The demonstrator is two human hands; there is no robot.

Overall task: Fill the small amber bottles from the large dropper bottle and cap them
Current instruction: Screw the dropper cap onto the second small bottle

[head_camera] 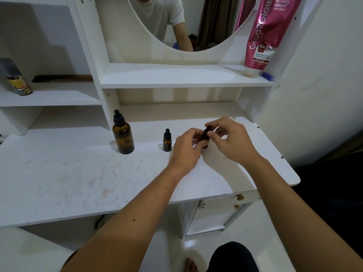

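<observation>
Left hand: fingers curled round the body of a small amber glass bottle, which stands on the white dressing-table top. Right hand: thumb and fingertips pinched on that bottle's black dropper cap. Whether the cap is seated cannot be told.

Just left of the left hand: second small amber glass bottle with black dropper cap, upright, capped, apart from the hand. Further left: large amber glass dropper bottle with black rubber bulb, upright, capped, well apart from the hands.

Upper shelf, right: pink squeeze tube, cap down, reads "Glad2Glow", "RETINOL BRIGHT BODY SERUM", "10x". Left shelf: tilted spray can with yellow label, text illegible.
</observation>
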